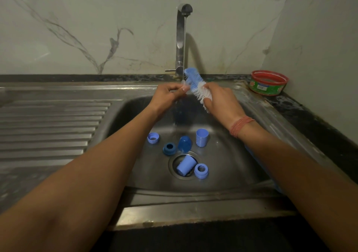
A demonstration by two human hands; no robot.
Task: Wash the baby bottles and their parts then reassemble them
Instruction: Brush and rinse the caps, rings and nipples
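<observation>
Under a thin tap stream, the right hand grips a bottle brush — the left hand pinches a small clear part, above the sink.

Sink basin: stainless steel, brushed, dull sheen, wet streaks. Ribbed draining board of the same steel, glossier along the ridges. Tap: polished metal, smooth, reflective. Wall: marble-look slab, glossy, grey-veined. Counter edge: dark speckled stone, mottled. Bottle brush: stiff plastic bristles, blue and white, rough-looking. Caps and rings on the basin floor, e.g. upright cap and ring: matt pale blue plastic, smooth; darker ring likewise, and a deeper blue, slightly translucent cap. Round tub: glossy printed plastic, red rim. Wrist thread: wound reddish cotton-like strands, matt.
</observation>
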